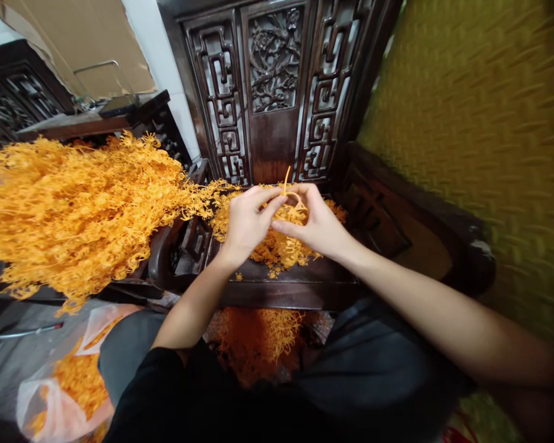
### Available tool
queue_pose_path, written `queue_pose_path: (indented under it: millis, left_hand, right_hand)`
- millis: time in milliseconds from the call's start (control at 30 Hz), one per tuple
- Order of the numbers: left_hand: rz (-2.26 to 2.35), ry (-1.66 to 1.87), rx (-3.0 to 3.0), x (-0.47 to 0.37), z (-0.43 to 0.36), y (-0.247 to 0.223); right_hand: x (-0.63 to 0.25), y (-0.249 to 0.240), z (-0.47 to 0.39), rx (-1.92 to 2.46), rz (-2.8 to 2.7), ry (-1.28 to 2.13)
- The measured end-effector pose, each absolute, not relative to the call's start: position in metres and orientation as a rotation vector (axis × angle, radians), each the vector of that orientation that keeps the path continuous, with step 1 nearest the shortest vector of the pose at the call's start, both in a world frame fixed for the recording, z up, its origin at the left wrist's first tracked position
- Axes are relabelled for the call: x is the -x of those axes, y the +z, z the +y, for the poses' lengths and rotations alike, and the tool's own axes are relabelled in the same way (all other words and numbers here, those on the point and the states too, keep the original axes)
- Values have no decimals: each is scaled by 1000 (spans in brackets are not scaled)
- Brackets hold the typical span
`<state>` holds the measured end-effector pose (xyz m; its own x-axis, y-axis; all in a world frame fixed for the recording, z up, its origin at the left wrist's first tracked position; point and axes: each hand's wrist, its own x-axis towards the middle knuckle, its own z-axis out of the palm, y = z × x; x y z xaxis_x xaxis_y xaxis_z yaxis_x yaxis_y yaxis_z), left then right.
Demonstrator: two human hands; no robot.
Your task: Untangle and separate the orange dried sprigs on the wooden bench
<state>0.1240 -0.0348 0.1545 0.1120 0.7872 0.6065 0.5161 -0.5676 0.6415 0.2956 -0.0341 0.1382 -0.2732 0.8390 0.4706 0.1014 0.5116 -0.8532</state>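
Note:
In the head view, both of my hands meet in front of me over a dark wooden bench seat (295, 294). Between the fingertips is a thin orange plastic sprig (287, 176), its narrow stem pointing up and a loop curving to the right. My left hand (247, 224) pinches near the stem with thumb and forefinger. My right hand (322, 226) curls around the other side, its fingertips touching the same sprig. Below them lies a loose heap of orange sprigs (277, 252), partly hidden by my hands.
A big pile of orange sprigs (74, 209) rises at the left, reaching the armrest (164, 252). A carved chair back (274, 141) stands ahead. More orange pieces (277, 332) lie under the seat. An open plastic bag (58, 409) sits lower left. A yellow textured surface (471, 123) is at right.

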Motion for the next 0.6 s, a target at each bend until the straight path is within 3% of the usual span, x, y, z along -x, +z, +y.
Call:
queue_pose_path:
  millis: [133, 233, 400, 600]
  left_hand:
    - [1154, 1241, -1727, -124, -33, 157]
    - [1077, 1146, -1656, -120, -30, 159]
    - [1091, 1531, -1639, -123, -23, 150]
    - [1234, 1762, -1414, -123, -7, 134]
  right_hand:
    - [-291, 130, -35, 814, -1667, 1051]
    - [-293, 127, -34, 881, -1778, 976]
    - [-290, 131, -35, 1018, -1944, 879]
    - [-285, 142, -36, 1083, -1981, 1228]
